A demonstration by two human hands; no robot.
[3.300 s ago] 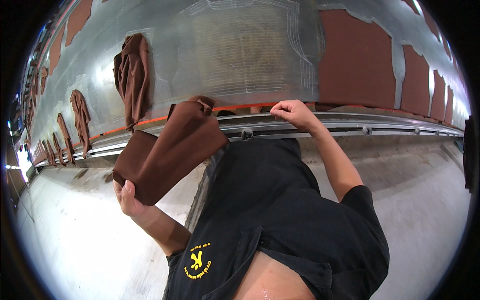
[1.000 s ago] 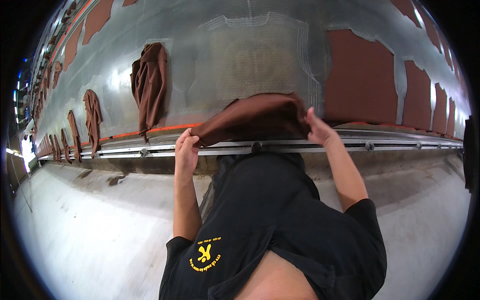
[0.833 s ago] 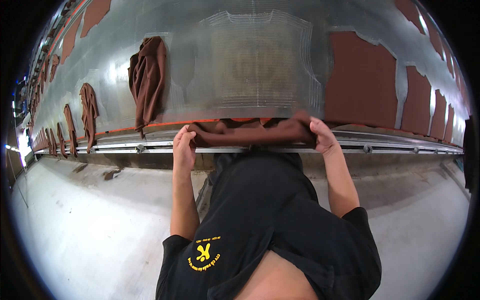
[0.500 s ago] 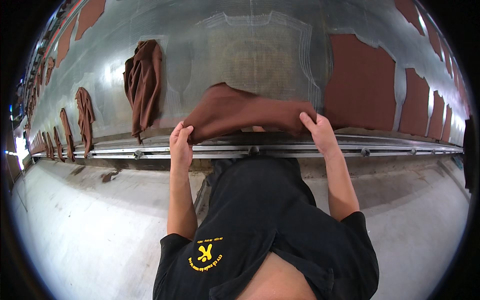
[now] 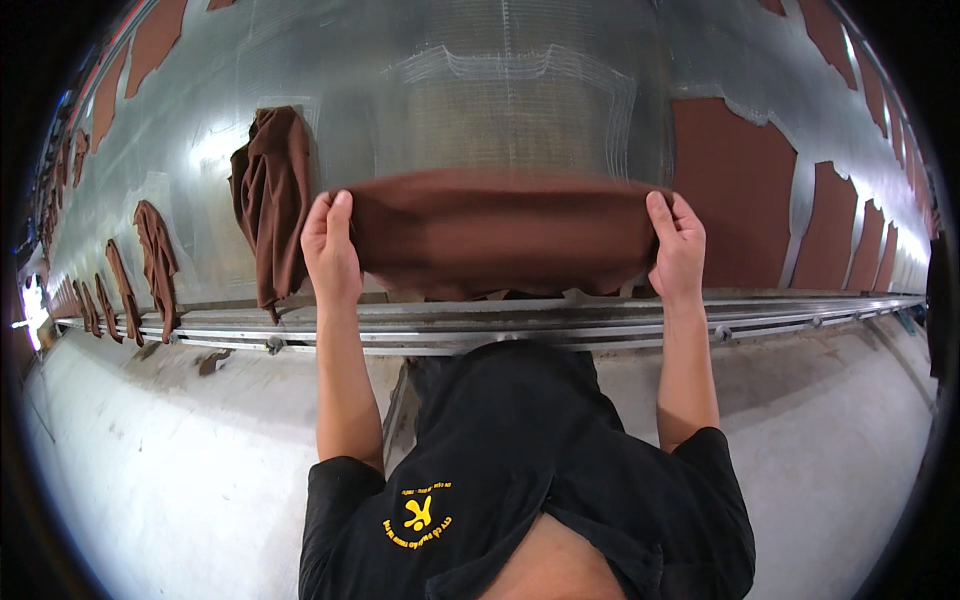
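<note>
Plainly, from the head camera, the brown cloth (image 5: 500, 235) is stretched wide into a long band, matte and dark reddish brown, with a nearly straight top edge and a blurred, paler streak running across its middle. Its lower edge is uneven, dipping and rippling, and the ends pucker where they are gripped.

Much of its outline is hard to read: the blur softens the upper edge, folds may hide part of the piece, and whether it touches the grey table (image 5: 540, 130) beneath cannot be told. The fingers behind the cloth are partly hidden.

The left hand (image 5: 332, 240) pinches the cloth's left end, thumb on the near side, and the right hand (image 5: 677, 240) pinches its right end in the same way, so the band spans the gap between them. It is held over the table's near edge, just beyond the metal rail (image 5: 440, 335) and in front of the person's dark shirt (image 5: 500, 440). Left of it, near the left hand, lies a crumpled brown piece (image 5: 272, 190); beyond the right hand, a flat brown panel (image 5: 740, 190) is spread on the table.
</note>
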